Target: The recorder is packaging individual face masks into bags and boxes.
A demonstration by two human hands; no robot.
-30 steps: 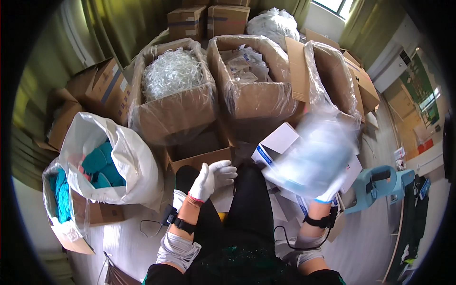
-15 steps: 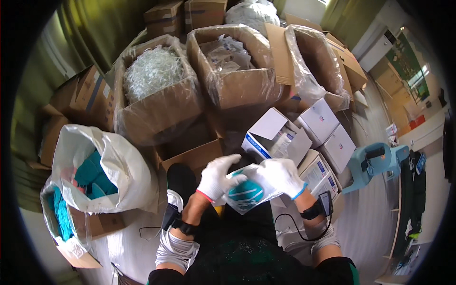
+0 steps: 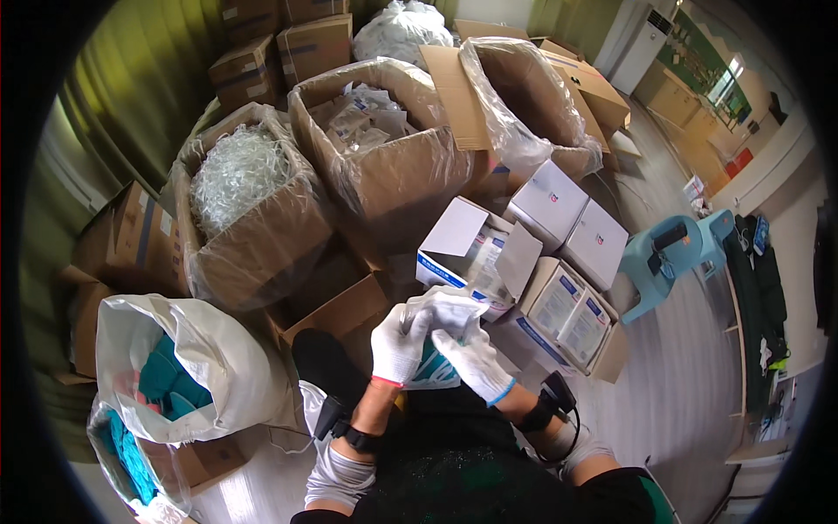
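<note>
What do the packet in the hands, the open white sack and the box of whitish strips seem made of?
Packet: likely clear plastic film, glossy; teal shows through.
Sack: perhaps woven plastic, matte, judging by its stiff folds.
Box: apparently cardboard, dull brown, flat-walled; its shiny, crinkled liner looks plastic.

Packet [image 3: 436, 370] R of sack [image 3: 249, 371]: partly hidden by L grip [image 3: 400, 343] & R grip [image 3: 473, 360], some fingertips hidden too. Print on white boxes [image 3: 543, 210], far R of sack, too sm. to read. Top carton [image 3: 312, 10], well above sack, cut off by upper edge. Teal stuff [image 3: 131, 456] below sack partly covered, kind unclear.
</note>
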